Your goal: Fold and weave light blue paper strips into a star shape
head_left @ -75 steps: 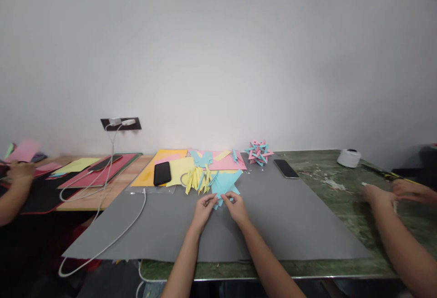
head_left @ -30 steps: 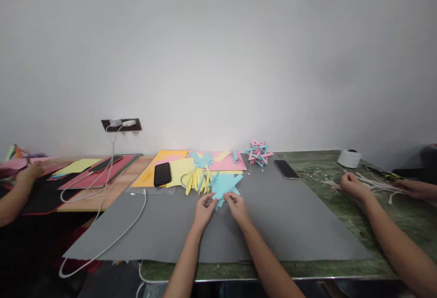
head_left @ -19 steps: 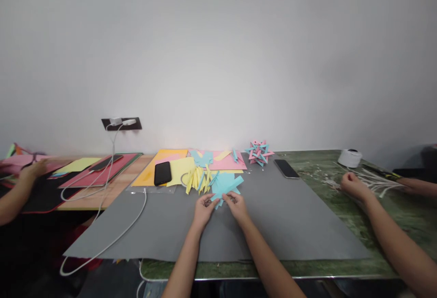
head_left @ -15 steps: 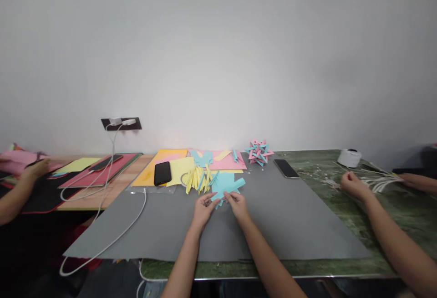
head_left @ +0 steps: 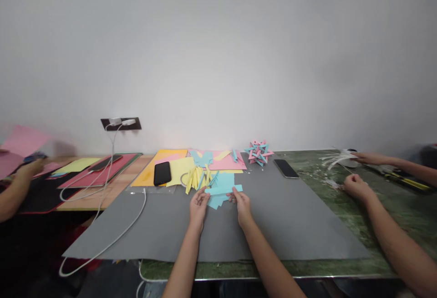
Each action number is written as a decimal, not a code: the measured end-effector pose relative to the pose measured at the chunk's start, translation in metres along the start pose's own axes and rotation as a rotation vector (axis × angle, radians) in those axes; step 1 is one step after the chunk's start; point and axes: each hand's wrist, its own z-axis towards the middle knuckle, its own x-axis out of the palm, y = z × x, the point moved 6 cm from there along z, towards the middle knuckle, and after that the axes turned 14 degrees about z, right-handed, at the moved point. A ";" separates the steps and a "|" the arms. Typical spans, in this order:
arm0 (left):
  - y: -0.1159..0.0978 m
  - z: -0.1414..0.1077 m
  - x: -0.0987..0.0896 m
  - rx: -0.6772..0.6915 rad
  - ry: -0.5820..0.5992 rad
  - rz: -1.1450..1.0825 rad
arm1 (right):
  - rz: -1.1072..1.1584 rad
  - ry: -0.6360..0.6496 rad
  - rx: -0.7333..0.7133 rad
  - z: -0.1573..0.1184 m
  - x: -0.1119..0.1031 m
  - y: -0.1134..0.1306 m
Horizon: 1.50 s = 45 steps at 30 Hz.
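Observation:
A light blue paper strip (head_left: 222,190) is stretched level between my two hands. My left hand (head_left: 198,204) pinches its left end, and my right hand (head_left: 241,204) pinches it close to the right end. Beneath and behind the strip lie light blue paper pieces (head_left: 218,202) on a grey sheet (head_left: 273,225). Just beyond my left hand is a heap of folded yellow paper strips (head_left: 194,179). A pink and blue folded-paper ball (head_left: 258,153) stands farther back on the right.
A black phone (head_left: 162,173) rests on coloured paper at left; another phone (head_left: 286,168) lies at right. A white cable (head_left: 133,225) crosses the sheet's left side. At right, another person's hands hold white strands (head_left: 336,158); at left, another person's hand (head_left: 32,169) is near pink paper.
My hands have moved apart, and the blue strip, slanted before, now lies level between them. At right, the other person's far hand has shifted left with the strands. At left, pink paper has risen.

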 end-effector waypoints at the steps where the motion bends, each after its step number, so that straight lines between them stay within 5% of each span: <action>1: -0.001 0.000 0.000 0.005 -0.001 -0.004 | 0.008 -0.011 -0.005 0.000 -0.001 0.000; 4: 0.000 0.002 -0.005 -0.003 -0.067 -0.030 | 0.000 0.003 -0.010 -0.001 0.000 0.001; 9: 0.007 0.004 -0.017 -0.066 -0.232 -0.106 | -0.138 0.356 0.015 -0.011 0.026 0.005; 11: 0.007 0.003 -0.017 -0.082 -0.238 -0.086 | -0.170 0.368 -0.030 -0.013 0.028 0.010; 15: 0.000 -0.001 -0.008 -0.046 -0.136 0.060 | -0.223 0.202 -0.172 -0.013 0.022 0.018; 24: -0.007 -0.006 0.009 -0.028 0.063 0.181 | -0.441 0.365 -0.315 -0.032 0.043 0.024; 34: -0.012 -0.010 0.014 -0.041 0.164 0.247 | -0.370 0.298 -0.254 -0.026 0.037 0.014; 45: -0.020 -0.012 0.019 0.009 0.252 0.246 | -0.318 0.367 -0.171 -0.030 0.041 0.015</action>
